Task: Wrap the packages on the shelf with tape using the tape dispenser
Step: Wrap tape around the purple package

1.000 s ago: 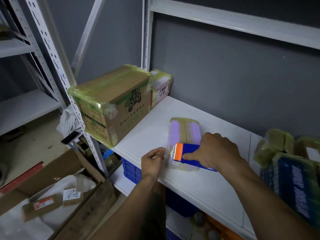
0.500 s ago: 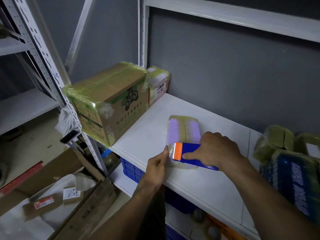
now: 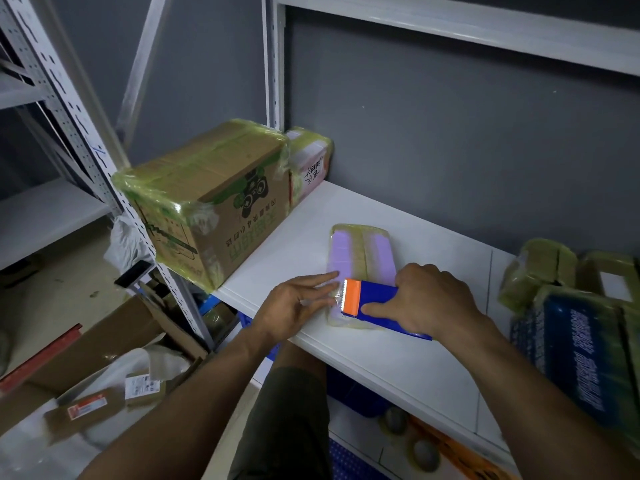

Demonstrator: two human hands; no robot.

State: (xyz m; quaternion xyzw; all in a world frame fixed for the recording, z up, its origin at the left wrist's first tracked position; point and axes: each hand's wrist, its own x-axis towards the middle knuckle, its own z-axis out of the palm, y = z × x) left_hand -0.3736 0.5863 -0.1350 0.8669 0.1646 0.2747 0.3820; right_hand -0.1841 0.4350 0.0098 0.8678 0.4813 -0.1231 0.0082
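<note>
A flat purple package (image 3: pixel 360 252) with yellowish tape strips lies on the white shelf (image 3: pixel 398 351). My right hand (image 3: pixel 429 301) grips the blue tape dispenser (image 3: pixel 377 303), whose orange toothed end rests on the package's near part. My left hand (image 3: pixel 294 306) lies flat with fingers spread, its fingertips pressing the clear tape and the package's left edge just beside the dispenser's blade.
A taped cardboard box (image 3: pixel 211 199) and a small pink taped parcel (image 3: pixel 308 168) stand at the shelf's left end. Several taped packages (image 3: pixel 575 306) crowd the right. A shelf post (image 3: pixel 86 133) rises at left. Cartons and parcels (image 3: pixel 90 403) lie on the floor below.
My left hand has moved from the shelf's front edge up onto the package's left edge and opened flat. The right hand and dispenser have hardly shifted.
</note>
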